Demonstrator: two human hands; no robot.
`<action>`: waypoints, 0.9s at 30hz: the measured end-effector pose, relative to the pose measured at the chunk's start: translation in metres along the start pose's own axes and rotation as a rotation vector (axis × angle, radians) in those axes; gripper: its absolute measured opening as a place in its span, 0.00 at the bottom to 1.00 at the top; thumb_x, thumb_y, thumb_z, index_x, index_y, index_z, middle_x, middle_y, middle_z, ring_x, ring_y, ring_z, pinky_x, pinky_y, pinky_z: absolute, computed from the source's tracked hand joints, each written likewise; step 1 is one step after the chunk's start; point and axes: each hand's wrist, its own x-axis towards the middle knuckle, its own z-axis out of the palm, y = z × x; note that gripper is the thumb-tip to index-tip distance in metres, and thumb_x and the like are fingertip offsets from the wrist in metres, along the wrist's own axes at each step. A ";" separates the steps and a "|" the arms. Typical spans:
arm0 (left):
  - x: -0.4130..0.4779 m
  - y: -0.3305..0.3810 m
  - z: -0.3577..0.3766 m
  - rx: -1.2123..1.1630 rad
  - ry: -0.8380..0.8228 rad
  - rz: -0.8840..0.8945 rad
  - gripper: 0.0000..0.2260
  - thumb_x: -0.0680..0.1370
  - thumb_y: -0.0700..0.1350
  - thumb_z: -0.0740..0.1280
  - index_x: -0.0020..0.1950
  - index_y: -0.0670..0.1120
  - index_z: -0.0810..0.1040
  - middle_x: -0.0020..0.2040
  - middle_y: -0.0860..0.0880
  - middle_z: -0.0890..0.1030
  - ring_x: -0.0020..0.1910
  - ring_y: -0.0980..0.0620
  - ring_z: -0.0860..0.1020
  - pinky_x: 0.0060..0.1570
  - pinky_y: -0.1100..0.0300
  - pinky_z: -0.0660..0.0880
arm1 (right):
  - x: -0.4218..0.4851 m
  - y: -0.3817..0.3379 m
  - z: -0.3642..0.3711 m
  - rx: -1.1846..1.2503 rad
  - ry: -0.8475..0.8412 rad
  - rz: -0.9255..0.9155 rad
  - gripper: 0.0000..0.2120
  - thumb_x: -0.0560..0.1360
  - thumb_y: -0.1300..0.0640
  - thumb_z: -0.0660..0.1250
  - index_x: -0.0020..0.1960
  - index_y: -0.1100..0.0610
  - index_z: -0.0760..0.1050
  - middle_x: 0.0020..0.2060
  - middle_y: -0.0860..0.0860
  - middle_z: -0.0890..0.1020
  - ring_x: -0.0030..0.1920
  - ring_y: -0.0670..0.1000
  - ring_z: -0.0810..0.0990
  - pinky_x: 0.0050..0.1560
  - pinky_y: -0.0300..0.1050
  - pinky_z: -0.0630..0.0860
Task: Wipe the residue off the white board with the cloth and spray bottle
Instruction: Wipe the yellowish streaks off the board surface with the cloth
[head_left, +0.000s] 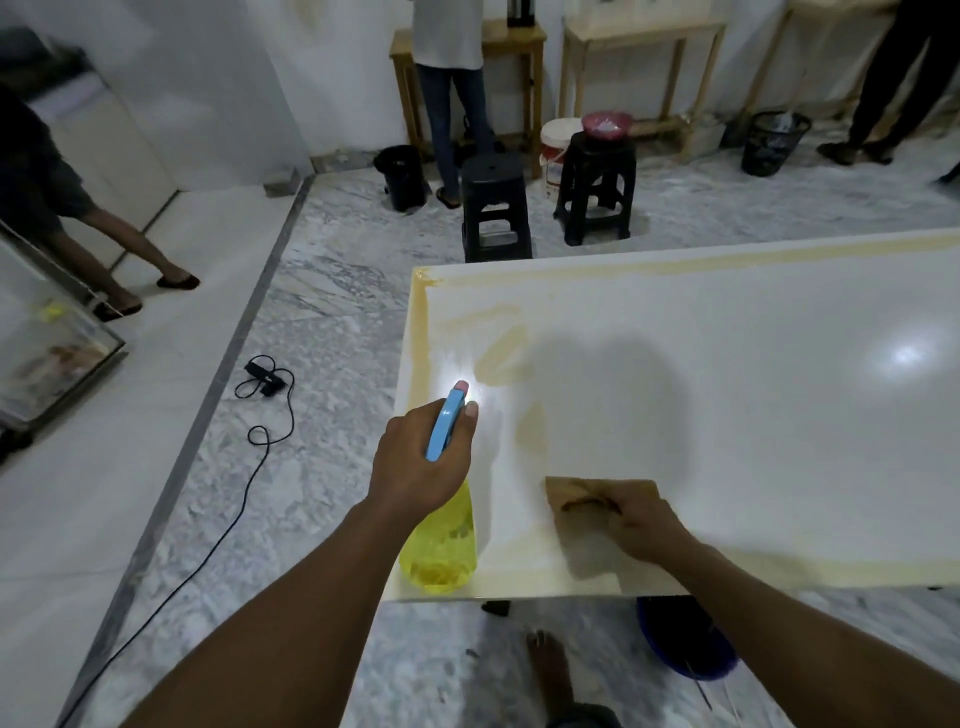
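From my station I see one white board (753, 395) spread under and ahead of both hands. Yellowish residue (506, 358) runs in bands along its far, left and near edges, with patches ahead of the left hand and between the two hands.

Far beyond the hands are three other people (452, 78), at least two wooden tables (644, 57), two black plastic stools (496, 208), two black bins (774, 143) and one white bucket (558, 150). The print on the bucket is too small for me to read. One pink bowl (607, 124) sits on the right-hand stool. One blue basin (685, 644) lies on the floor below the right forearm.

The left hand (421, 462) grips the one spray bottle (441, 540) round its neck. The yellow body hangs below the hand over the board's near-left corner, and the blue head with its pink nozzle points ahead.

The right hand (644, 525) pinches the one brown cloth (582, 499) against the board near its front edge, to the right of the bottle. One black cable (260, 415) trails over the marble floor left of the left arm.
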 end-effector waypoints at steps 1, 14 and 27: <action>0.003 0.002 -0.002 -0.006 -0.002 0.006 0.25 0.77 0.70 0.59 0.49 0.50 0.82 0.40 0.40 0.85 0.43 0.40 0.85 0.40 0.37 0.84 | 0.008 -0.007 -0.016 0.088 -0.008 0.057 0.13 0.74 0.62 0.62 0.48 0.47 0.81 0.49 0.51 0.84 0.52 0.56 0.82 0.44 0.43 0.75; 0.157 -0.008 0.031 -0.030 0.029 0.031 0.22 0.79 0.69 0.60 0.47 0.51 0.79 0.37 0.43 0.84 0.36 0.41 0.84 0.37 0.39 0.82 | 0.267 -0.075 -0.191 0.152 0.010 0.079 0.09 0.77 0.56 0.65 0.49 0.62 0.78 0.45 0.60 0.82 0.44 0.59 0.81 0.44 0.49 0.76; 0.235 -0.055 0.049 0.003 0.014 0.066 0.21 0.82 0.62 0.62 0.46 0.46 0.80 0.33 0.45 0.81 0.31 0.43 0.82 0.33 0.41 0.81 | 0.401 -0.034 -0.121 -0.509 0.192 -0.029 0.23 0.76 0.51 0.60 0.70 0.41 0.69 0.66 0.55 0.69 0.65 0.60 0.69 0.63 0.56 0.69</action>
